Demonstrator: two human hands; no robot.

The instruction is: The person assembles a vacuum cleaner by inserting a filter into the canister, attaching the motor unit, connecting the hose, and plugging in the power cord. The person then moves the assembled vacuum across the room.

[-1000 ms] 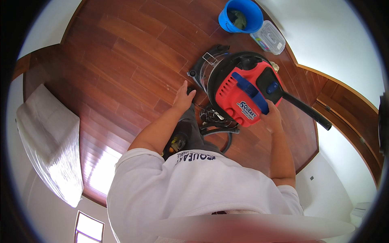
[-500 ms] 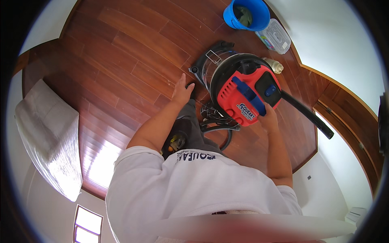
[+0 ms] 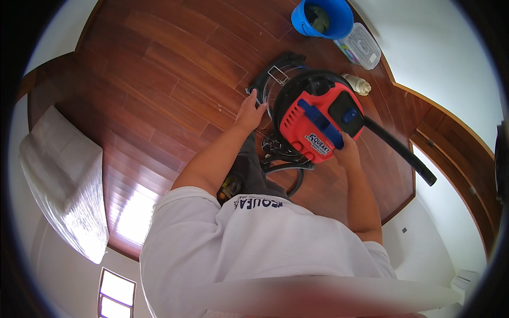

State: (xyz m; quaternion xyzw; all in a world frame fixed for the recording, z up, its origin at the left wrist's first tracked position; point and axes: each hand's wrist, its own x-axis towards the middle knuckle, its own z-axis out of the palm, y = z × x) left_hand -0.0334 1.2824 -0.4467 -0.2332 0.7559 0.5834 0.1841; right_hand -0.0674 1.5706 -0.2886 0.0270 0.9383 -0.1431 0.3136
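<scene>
Vacuum [image 3: 295, 114] sits right of centre. Our right hand [image 3: 347, 153] grasps its blue handle [image 3: 321, 124]; left hand's [image 3: 250, 112] fingers look spread beside its black base [image 3: 261, 78]. Likely repositioning step; next calls for left support.

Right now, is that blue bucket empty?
No, the blue bucket isn't empty: a crumpled greenish thing, perhaps cloth, shows inside.
</scene>
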